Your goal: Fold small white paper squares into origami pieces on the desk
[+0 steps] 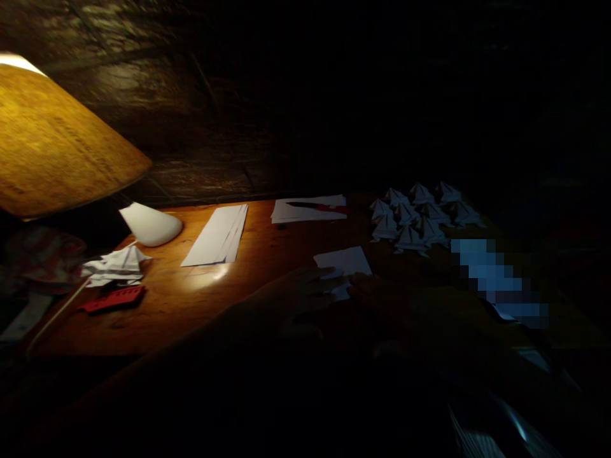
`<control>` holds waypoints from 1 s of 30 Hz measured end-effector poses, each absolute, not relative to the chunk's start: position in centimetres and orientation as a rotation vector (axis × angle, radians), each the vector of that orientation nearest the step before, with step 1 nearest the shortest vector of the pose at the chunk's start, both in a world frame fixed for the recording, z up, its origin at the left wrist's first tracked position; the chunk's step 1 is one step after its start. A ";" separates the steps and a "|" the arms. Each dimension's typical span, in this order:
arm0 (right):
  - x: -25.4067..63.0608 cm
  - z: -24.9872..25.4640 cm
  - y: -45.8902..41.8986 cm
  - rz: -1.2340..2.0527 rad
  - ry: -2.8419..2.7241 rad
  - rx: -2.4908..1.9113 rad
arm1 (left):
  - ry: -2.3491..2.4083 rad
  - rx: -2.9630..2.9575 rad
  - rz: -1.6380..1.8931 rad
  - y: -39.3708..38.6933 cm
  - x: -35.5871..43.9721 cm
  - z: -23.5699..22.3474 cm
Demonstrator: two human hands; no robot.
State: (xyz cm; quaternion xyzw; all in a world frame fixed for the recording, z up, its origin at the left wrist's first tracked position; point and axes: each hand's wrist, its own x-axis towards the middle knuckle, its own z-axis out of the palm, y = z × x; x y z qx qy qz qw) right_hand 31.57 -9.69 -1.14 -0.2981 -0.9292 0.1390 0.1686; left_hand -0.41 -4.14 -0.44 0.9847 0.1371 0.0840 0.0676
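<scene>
The scene is very dark. My left hand lies low on the wooden table, its fingertips on the near edge of a small white sheet of paper. My right hand meets the same sheet from the right, fingers pressed on its folded near corner. Both hands are in shadow, so the finger shapes are hard to read. Behind the sheet, at the right, sits a cluster of several folded white paper figures.
A lit lampshade hangs at the left over a white cone-like object. Paper strips, a sheet with scissors, crumpled paper and a red tool lie on the table. A blurred blue patch is at right.
</scene>
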 end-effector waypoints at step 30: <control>28.8 3.4 -7.1 0.535 -2.175 -1.250 | 1.058 2.162 0.973 -4.0 5.4 3.2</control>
